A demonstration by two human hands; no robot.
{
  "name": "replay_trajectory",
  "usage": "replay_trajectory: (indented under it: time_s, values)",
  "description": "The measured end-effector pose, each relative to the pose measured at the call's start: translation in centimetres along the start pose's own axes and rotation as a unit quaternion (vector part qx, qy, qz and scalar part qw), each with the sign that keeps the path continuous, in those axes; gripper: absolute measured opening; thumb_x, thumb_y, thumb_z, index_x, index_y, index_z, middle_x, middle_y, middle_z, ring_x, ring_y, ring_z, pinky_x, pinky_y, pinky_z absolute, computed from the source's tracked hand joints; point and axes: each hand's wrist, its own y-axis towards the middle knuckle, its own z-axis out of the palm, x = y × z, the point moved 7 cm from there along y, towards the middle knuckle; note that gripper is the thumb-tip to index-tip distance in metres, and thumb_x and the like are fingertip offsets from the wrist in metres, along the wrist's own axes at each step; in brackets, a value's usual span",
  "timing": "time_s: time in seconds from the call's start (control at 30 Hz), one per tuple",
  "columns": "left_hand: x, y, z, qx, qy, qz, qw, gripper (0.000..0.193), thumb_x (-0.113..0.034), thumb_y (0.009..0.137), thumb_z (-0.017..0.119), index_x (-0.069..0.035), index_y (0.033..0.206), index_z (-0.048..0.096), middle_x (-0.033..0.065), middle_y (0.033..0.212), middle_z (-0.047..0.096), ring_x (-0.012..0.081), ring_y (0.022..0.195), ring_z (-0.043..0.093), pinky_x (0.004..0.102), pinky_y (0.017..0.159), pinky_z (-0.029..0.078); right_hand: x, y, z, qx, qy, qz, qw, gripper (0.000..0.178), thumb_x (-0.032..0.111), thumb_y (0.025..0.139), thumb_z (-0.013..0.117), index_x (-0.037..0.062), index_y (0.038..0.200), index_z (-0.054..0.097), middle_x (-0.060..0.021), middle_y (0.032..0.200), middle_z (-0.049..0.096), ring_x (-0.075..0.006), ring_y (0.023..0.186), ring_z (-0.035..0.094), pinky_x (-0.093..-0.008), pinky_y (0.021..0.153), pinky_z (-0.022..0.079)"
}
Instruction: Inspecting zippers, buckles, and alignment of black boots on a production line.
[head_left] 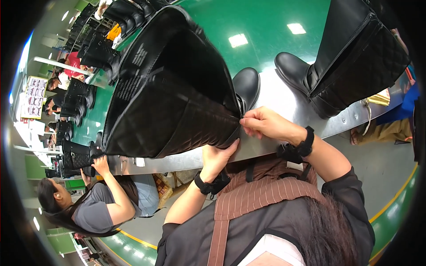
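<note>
A tall black boot (195, 119) with a quilted shaft lies before me, its side zip undone and the shaft gaping wide toward the left. Its rounded toe (247, 86) points away from me. My left hand (217, 157) grips the boot from below, near the heel, fingers mostly hidden beneath it. At the lower end of the zip, my right hand (262, 124) pinches with thumb and forefinger; what lies between the fingertips is too small to make out clearly, though it sits at the zip's bottom.
Another tall black boot (341, 66) stands at the right on the metal table edge (288, 144). The green work surface (213, 31) stretches ahead. At the left a co-worker (102, 204) handles a boot (75, 155). Several more boots line the far left.
</note>
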Motion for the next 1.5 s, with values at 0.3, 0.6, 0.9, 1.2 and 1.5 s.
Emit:
replay_trajectory:
  time_s: [0.3,0.6,0.9,1.2,1.5]
  values:
    - [-1.0,-0.1,-0.2,0.006,0.079,-0.017,0.997,0.044,-0.020,0.073,0.081,-0.003,0.108,0.059,0.0057,0.098,0.065,0.0154,0.094,0.063,0.0302,0.081,0.050,9.9,-3.7,3.0,0.004,0.082,-0.164,0.983,0.029,0.022,0.101,0.050,0.0009,0.083,0.059,-0.0014,0.075,0.062,-0.0069,0.057,0.055,-0.0223,0.056,0.045]
    - [-1.3,-0.3,-0.2,0.010,0.029,-0.009,0.999,0.049,-0.019,0.077,0.078,0.001,0.117,0.060,0.0131,0.110,0.066,0.0211,0.102,0.063,0.0335,0.090,0.049,16.1,-5.7,3.4,-0.045,0.039,-0.222,0.973,0.031,0.020,0.101,0.049,0.0004,0.079,0.058,-0.0017,0.070,0.060,-0.0058,0.055,0.054,-0.0213,0.053,0.042]
    - [0.0,0.0,-0.1,-0.020,0.038,0.040,0.998,0.043,-0.022,0.075,0.078,-0.001,0.111,0.065,0.0128,0.107,0.069,0.0228,0.097,0.065,0.0341,0.087,0.049,21.1,-8.3,3.4,-0.026,0.068,-0.293,0.953,0.031,0.021,0.103,0.046,-0.0004,0.084,0.060,-0.0030,0.076,0.061,-0.0066,0.057,0.054,-0.0192,0.056,0.044]
    - [0.8,0.0,-0.2,-0.019,0.034,0.005,0.999,0.042,-0.020,0.071,0.079,0.001,0.105,0.065,0.0159,0.097,0.070,0.0247,0.091,0.068,0.0351,0.081,0.052,20.9,-7.7,2.9,-0.032,-0.009,-0.300,0.953,0.031,0.023,0.103,0.046,0.0000,0.090,0.061,-0.0021,0.084,0.060,-0.0062,0.065,0.053,-0.0208,0.062,0.045]
    - [2.1,-0.3,-0.8,-0.092,0.034,-0.063,0.993,0.042,-0.024,0.078,0.078,-0.001,0.111,0.065,0.0085,0.100,0.069,0.0174,0.092,0.064,0.0310,0.083,0.049,21.4,-8.6,4.0,-0.022,-0.073,-0.317,0.945,0.027,0.018,0.102,0.047,-0.0043,0.105,0.061,-0.0107,0.099,0.064,-0.0155,0.076,0.060,-0.0280,0.072,0.050]
